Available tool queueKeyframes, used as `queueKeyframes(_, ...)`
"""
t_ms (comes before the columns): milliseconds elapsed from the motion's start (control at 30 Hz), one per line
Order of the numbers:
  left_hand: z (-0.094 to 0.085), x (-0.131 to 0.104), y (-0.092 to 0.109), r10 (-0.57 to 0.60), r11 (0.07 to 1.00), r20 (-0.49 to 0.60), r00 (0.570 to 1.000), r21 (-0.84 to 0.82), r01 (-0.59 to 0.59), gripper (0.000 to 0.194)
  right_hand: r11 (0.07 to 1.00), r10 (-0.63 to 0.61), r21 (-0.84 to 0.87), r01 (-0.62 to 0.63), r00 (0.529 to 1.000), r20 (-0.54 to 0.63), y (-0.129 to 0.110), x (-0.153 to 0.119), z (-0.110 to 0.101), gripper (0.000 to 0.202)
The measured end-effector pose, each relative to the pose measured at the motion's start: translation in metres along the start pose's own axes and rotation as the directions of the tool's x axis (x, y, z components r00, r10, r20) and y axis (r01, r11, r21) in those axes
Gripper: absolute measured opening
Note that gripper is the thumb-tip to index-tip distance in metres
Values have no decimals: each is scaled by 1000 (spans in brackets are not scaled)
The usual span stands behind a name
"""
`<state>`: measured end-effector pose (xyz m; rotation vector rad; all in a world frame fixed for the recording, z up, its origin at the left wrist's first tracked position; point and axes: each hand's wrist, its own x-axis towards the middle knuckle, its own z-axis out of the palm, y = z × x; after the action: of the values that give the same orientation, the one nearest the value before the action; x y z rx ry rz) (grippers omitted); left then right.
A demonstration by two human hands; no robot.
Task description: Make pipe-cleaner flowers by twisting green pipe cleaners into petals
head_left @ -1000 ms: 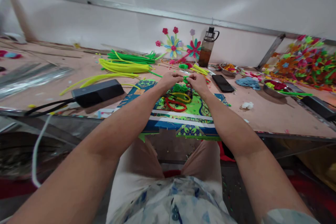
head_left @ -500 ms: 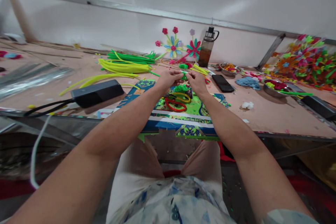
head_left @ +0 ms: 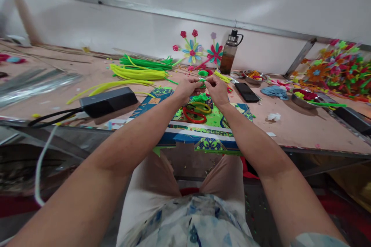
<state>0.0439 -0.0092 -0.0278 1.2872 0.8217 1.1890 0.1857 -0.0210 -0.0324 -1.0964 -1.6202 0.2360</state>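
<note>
Between my two hands is a small piece of green pipe cleaner (head_left: 202, 83), held up above the mat. My left hand (head_left: 189, 88) pinches it from the left, its fingers closed. From the other side my right hand (head_left: 215, 88) pinches the same piece between thumb and fingers, so its exact shape is partly covered. Just below lies a heap of short green pieces (head_left: 200, 98). Scissors with red and yellow handles (head_left: 194, 119) rest on the printed blue and green cardboard (head_left: 210, 144), their blades hidden.
Green (head_left: 145, 61) and yellow pipe cleaners (head_left: 139, 73) lie back left, beyond a black power adapter (head_left: 108, 102). Pipe-cleaner flowers (head_left: 191, 52) and a bottle (head_left: 228, 54) stand at the wall. A phone (head_left: 246, 92), a blue cloth (head_left: 274, 92) and metal bowls (head_left: 303, 102) are on the right.
Both hands stay together at the same spot. The green piece between the fingertips has turned slightly, and the fingers have shifted a little on it. The view has moved very slightly.
</note>
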Motion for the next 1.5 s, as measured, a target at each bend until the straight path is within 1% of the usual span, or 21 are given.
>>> queueKeyframes(100,0,0,1,9,999,-21,1000,42,-8,19,1000,-9,-14,9,1000,-21,0,0,1,7)
queueKeyframes(267,3,-3,3,18,999,2,1000,38,-18,14,1000,-18,-26,17,999,-30,4,1,4,7)
queueKeyframes(400,8,-2,1,25,998,-32,999,54,-23,10,997,-5,-74,1,999,-54,6,2,8,7)
queueKeyframes(533,11,-2,0,31,998,-52,998,64,-28,15,991,-10,-137,-4,995,-100,3,2,10,10)
queueKeyframes(667,11,-3,1,-14,1000,-52,999,20,15,20,983,-42,-180,21,992,-117,-2,1,10,15)
queueKeyframes(800,9,-3,1,-55,996,-60,997,-76,50,19,988,-84,-138,71,992,-92,-1,-1,9,12)
queueKeyframes(933,7,0,0,-40,992,-53,998,-120,34,19,997,-59,-45,56,996,-63,5,-1,8,7)
queueKeyframes(1000,5,2,0,-13,997,-63,998,-79,8,21,997,-71,-34,70,996,-47,6,-1,6,10)
queueKeyframes(1100,3,3,-1,73,996,-49,996,64,-70,21,992,-105,-75,102,994,-39,6,1,3,13)
queueKeyframes(1200,3,2,-1,153,972,-46,987,189,-142,17,986,-125,-112,122,992,-15,7,2,0,11)
queueKeyframes(1267,3,1,0,178,963,-61,982,214,-161,15,988,-108,-113,106,994,-8,7,2,0,10)
queueKeyframes(1367,2,2,0,187,964,-72,980,207,-169,14,994,-63,-90,62,998,-7,6,0,0,11)
queueKeyframes(1433,1,4,-1,182,966,-64,981,196,-167,14,994,-64,-94,63,998,-7,3,-1,0,11)
queueKeyframes(1500,-1,5,-1,170,969,-58,984,192,-156,13,990,-89,-112,87,996,-9,-1,-1,0,9)
